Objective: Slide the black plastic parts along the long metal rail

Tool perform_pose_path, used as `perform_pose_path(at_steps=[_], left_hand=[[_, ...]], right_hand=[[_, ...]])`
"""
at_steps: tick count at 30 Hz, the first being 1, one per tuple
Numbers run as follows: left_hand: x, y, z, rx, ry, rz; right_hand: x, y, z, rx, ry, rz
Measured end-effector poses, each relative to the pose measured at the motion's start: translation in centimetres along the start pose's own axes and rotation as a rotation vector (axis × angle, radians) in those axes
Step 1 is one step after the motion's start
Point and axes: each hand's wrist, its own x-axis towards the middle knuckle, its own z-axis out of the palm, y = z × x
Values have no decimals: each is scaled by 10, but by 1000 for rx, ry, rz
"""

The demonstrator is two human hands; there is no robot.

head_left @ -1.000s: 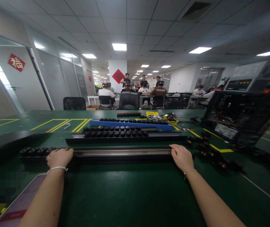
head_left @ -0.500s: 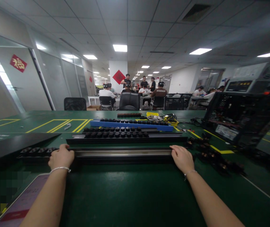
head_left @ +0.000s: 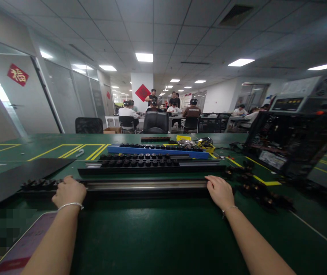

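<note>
A long black rail with a metal channel [head_left: 146, 186] lies across the green table in front of me. Several black knob-like parts [head_left: 39, 183] sit in its left end. My left hand [head_left: 68, 192] rests curled on the rail just right of those parts. My right hand [head_left: 220, 191] lies on the rail's right end, fingers bent over it. Each wrist wears a thin bracelet. Behind it are two more rails [head_left: 152, 165] filled with black parts, and a blue rail [head_left: 157, 149] further back.
Loose black parts [head_left: 255, 190] lie right of my right hand. An open computer case [head_left: 292, 143] stands at the right. A black flat panel [head_left: 14, 176] lies at the left, a phone [head_left: 23, 246] near my left arm. Several people sit at tables far back.
My left hand has slid a little left along the rail toward the black parts. My right hand has stayed in place. The view has shifted slightly.
</note>
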Motion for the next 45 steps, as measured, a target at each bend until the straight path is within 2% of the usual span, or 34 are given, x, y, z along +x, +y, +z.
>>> perform_pose_path(at_steps=[5,11,19,45], left_hand=[[-1,1,2,21,3,33],[0,4,3,45,-81,46],[-2,10,3,65,-129,67],[-12,23,0,101,-212,159]], right_hand=[[0,-1,-1,-1,-7,6],[0,-2,-2,4,-8,6],[0,0,0,-8,6,-1],[0,0,-1,6,-12,10]])
